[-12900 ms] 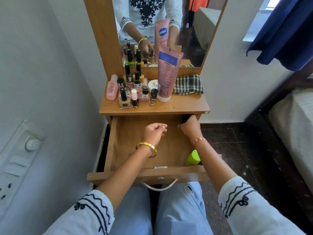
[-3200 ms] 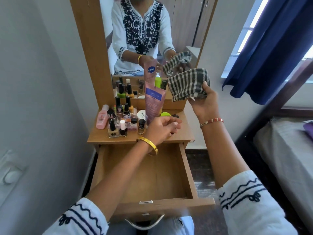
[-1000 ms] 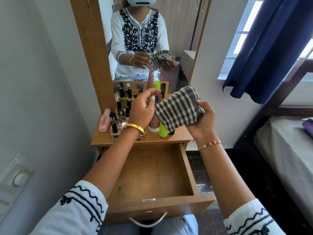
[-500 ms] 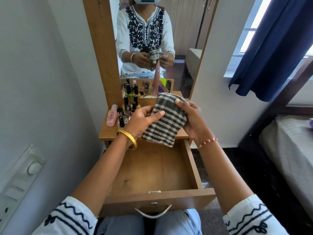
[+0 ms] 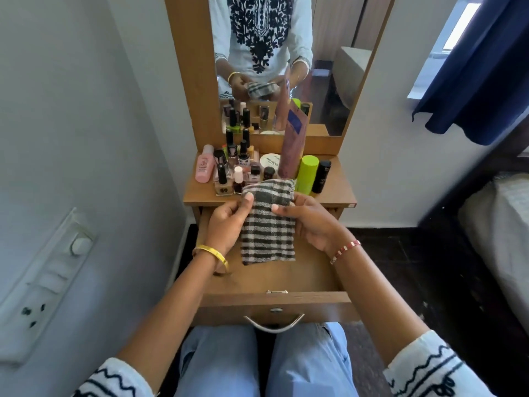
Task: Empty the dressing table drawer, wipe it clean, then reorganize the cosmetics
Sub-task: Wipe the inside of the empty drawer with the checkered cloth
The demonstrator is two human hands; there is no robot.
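Fingers of both hands pinch the cloth (image 5: 267, 224) above the open drawer (image 5: 274, 303) — left hand (image 5: 229, 222) on its left edge, right hand (image 5: 307, 222) on its right, thumbs on top. Cloth hangs folded and hides much of the drawer floor; what shows looks bare, though I can't be sure. Behind the cloth, on the tabletop (image 5: 337, 193), bottles (image 5: 237, 170) crowd together — labels too blurred to read.

Round white jar (image 5: 269, 161) lid — print approx. "NAIL POLISH"; other labels too blurred.
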